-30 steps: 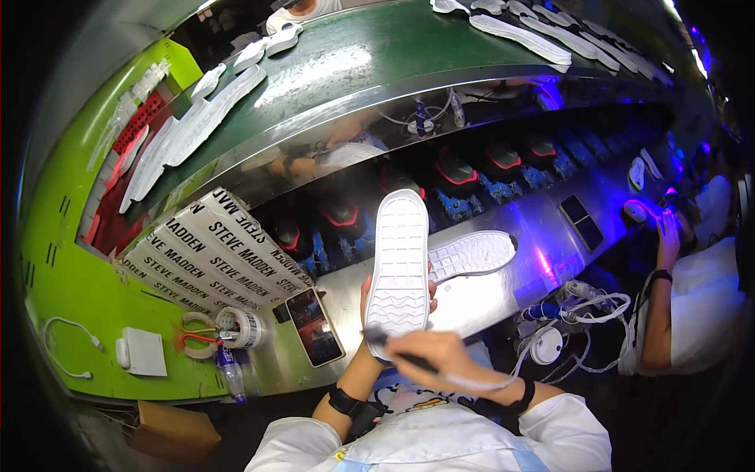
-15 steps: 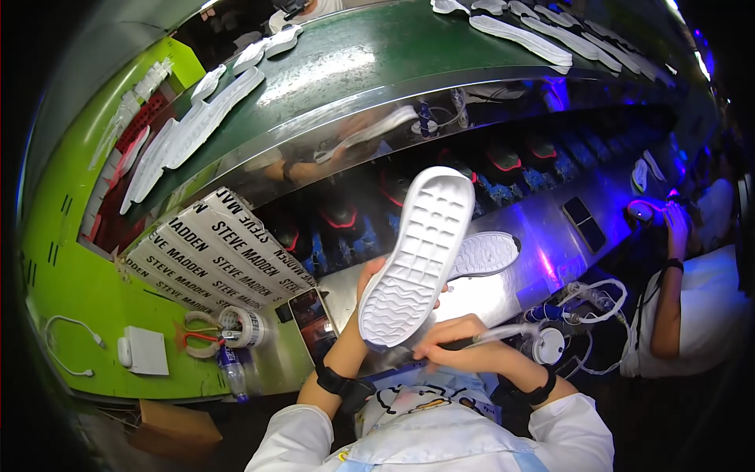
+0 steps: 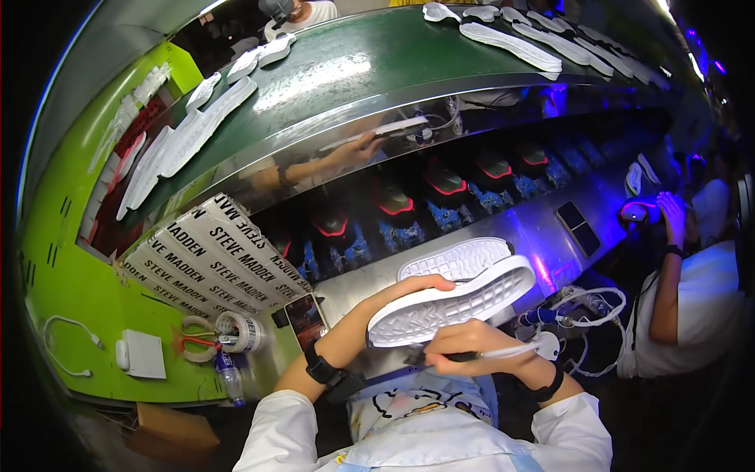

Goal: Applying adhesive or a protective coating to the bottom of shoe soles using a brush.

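Observation:
My left hand (image 3: 409, 288) grips a white shoe sole (image 3: 464, 302) along its far edge, fingers wrapped round it. The sole is tilted, its raised rim and patterned hollow inner side facing me. Under its near edge, my right hand (image 3: 473, 341) is closed round a slim brush-like tool (image 3: 507, 351) with a pale handle or tube and a dark, blurred tip. That tip is close to the sole's heel end; whether it touches cannot be made out. A second white sole (image 3: 444, 259) lies behind on the metal bench (image 3: 377, 271), partly hidden.
Left stand a printed-paper-wrapped box (image 3: 216, 256), a phone (image 3: 307, 321), tape roll (image 3: 250, 333), scissors (image 3: 200, 341) and bottle (image 3: 230, 377). A green belt (image 3: 338, 86) carries white soles. Hoses (image 3: 590, 303) coil at right, near a co-worker's hand (image 3: 672, 214) and a black device (image 3: 578, 228).
The held sole has swung from nearly upright to a lower, sideways tilt, turning its toe rightward. My left hand now shows over its far edge. My right hand has moved slightly, nearer the sole.

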A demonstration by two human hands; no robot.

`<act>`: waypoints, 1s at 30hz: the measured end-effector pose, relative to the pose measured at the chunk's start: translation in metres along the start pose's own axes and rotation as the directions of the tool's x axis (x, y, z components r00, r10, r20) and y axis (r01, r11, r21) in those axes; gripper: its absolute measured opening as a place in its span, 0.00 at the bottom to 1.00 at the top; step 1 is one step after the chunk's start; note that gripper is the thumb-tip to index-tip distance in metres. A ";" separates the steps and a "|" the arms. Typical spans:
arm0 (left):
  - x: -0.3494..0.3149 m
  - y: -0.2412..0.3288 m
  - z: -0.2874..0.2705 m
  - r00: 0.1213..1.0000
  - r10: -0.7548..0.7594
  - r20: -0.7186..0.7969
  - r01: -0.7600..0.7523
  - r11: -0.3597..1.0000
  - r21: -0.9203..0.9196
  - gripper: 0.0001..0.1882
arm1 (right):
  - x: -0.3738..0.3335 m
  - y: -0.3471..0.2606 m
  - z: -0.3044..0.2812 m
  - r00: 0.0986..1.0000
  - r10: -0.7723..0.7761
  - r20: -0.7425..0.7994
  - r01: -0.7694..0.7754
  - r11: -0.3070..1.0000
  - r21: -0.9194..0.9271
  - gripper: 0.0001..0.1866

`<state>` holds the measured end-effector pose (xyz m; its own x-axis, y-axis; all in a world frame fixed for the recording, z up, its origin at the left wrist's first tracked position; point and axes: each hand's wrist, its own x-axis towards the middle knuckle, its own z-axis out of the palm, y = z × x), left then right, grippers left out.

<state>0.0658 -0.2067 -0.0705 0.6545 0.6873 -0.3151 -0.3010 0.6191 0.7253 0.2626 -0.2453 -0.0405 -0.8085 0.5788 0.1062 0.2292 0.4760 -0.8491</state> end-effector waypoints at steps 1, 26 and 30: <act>0.000 0.000 -0.002 1.000 0.006 -0.020 -0.005 0.997 0.073 0.17 | -0.001 0.002 -0.002 0.998 -0.064 -0.003 0.064 0.998 0.019 0.05; -0.062 0.009 -0.015 0.939 0.052 -0.341 -0.019 0.995 0.100 0.25 | -0.021 0.055 -0.037 0.775 0.326 -0.541 -0.111 0.913 0.392 0.10; -0.029 -0.028 -0.039 0.991 0.114 0.064 -0.053 0.796 -0.603 0.31 | 0.014 0.011 -0.001 0.659 -0.041 -0.751 -0.055 0.993 -0.103 0.10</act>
<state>0.0285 -0.2290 -0.1059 0.6591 0.7277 -0.1900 -0.6924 0.6857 0.2245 0.2545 -0.2317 -0.0483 -0.1358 0.8591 0.4935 0.3279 0.5091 -0.7958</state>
